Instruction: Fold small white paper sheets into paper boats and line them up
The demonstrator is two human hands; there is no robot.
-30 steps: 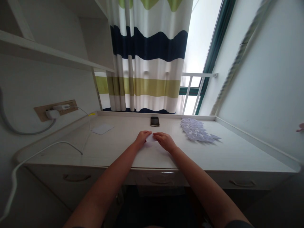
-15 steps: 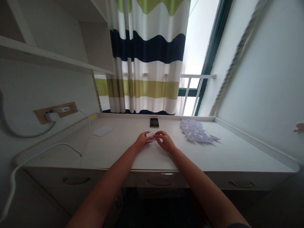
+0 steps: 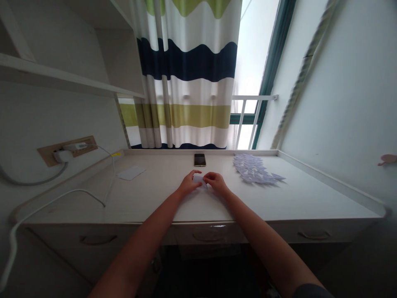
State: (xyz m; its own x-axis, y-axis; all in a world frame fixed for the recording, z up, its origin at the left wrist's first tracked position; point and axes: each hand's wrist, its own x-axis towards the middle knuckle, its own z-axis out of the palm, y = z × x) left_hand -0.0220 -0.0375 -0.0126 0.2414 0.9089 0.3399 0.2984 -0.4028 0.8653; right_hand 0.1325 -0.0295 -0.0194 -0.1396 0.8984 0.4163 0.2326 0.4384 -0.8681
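Note:
Between my two hands is a small piece of folded white paper point(image 3: 198, 179), low over the middle of the desk. My left hand point(image 3: 187, 184) grips its left side, with the thumb in front and the fingers behind. At the paper's right edge, my right hand point(image 3: 216, 182) pinches it between thumb and fingertips. A pointed corner of the paper hangs toward me between the hands. Just beyond them a dark phone point(image 3: 200, 160) lies flat. To the right is a pile of folded white paper pieces point(image 3: 256, 169) with pointed tips.
The white desk point(image 3: 139, 203) has a raised rim at the back. Flat white paper sheets point(image 3: 131, 172) lie at the left. A white cable point(image 3: 77, 191) crosses the left side from the wall socket point(image 3: 66, 151). A striped curtain point(image 3: 189, 95) hangs behind.
The paper has turned between my hands, and a pointed corner now shows below. My right fingers have shifted to its right edge. The view has moved slightly.

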